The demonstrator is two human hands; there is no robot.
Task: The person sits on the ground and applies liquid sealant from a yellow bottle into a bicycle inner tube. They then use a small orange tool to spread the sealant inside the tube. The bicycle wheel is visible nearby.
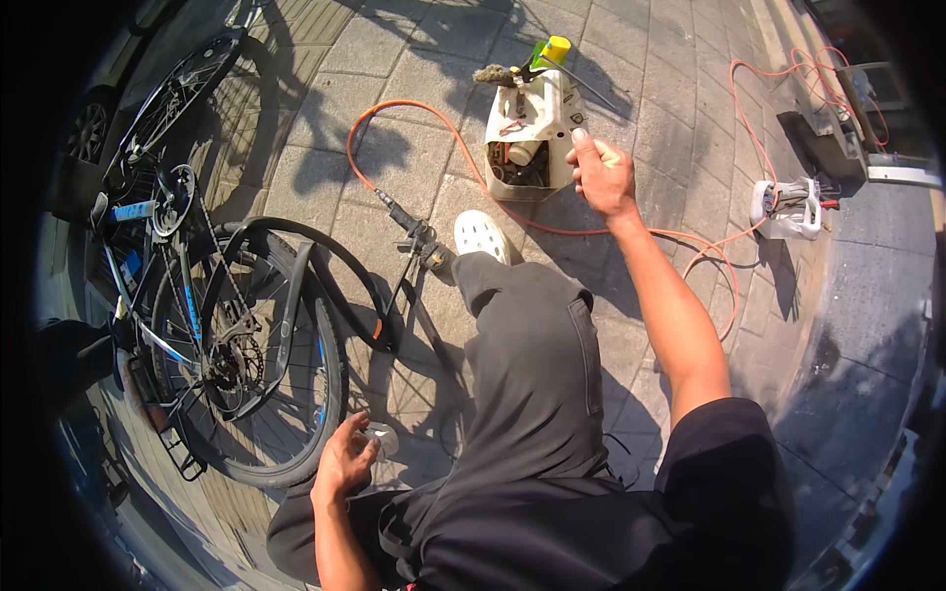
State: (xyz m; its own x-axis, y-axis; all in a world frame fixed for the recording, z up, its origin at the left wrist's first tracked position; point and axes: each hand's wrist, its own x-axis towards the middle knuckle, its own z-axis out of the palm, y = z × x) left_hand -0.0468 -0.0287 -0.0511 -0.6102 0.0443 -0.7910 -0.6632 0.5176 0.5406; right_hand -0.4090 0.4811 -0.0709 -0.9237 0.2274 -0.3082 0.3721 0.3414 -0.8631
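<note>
My left hand [345,458] hovers low by the rear tyre [333,394] of a bicycle, its fingers loosely bent and apart with nothing visible in them. Up at the right side of a cut-open white plastic jug [554,108], my right hand [603,177] is closed, thumb against curled fingers. Whatever it may hold is hidden. Inside the jug lie tools and small parts, with a brush [496,75] and a yellow-capped container [557,47] at its top. A black inner tube [296,286] hangs in loops over the bicycle's rear wheel.
An orange air hose [434,110] curls over the paving to an inflator gun [419,236] left of my white clog [479,236]. Another white cut jug [788,209] with tools stands at the right, near a step. The bicycle [182,325] takes up the left side.
</note>
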